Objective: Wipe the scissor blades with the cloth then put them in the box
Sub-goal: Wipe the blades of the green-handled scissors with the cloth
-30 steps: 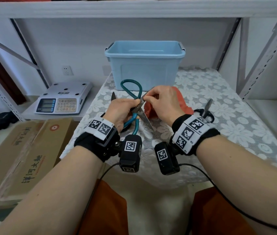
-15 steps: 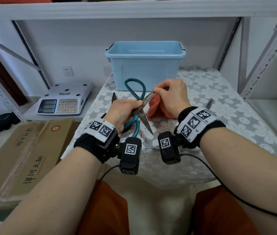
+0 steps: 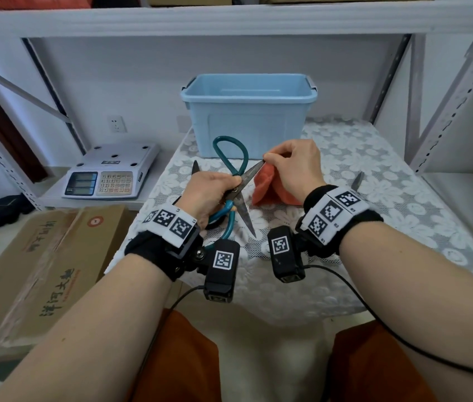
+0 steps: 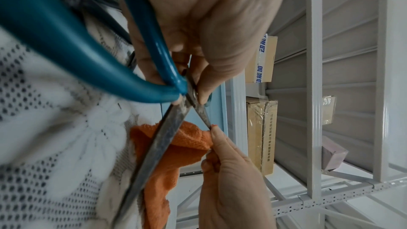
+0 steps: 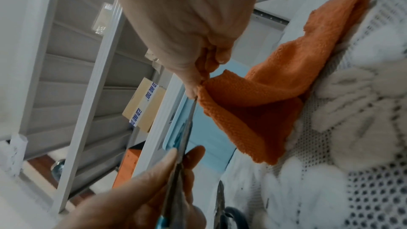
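Note:
Teal-handled scissors are held above the lace-covered table, blades spread apart. My left hand grips them at the pivot, thumb on the joint. My right hand pinches a fold of the orange cloth round the tip of the upper blade. The rest of the cloth hangs down to the table behind the lower blade. The light blue box stands open just behind the hands.
Two other pairs of scissors lie on the table: one tip shows behind my left hand, another beyond my right wrist. A weighing scale sits on a low shelf at left, above a cardboard carton. Shelf uprights frame the right.
My right hand has slid the cloth along the upper blade, from near the pivot out to its tip. My left hand has kept its grip on the scissors.

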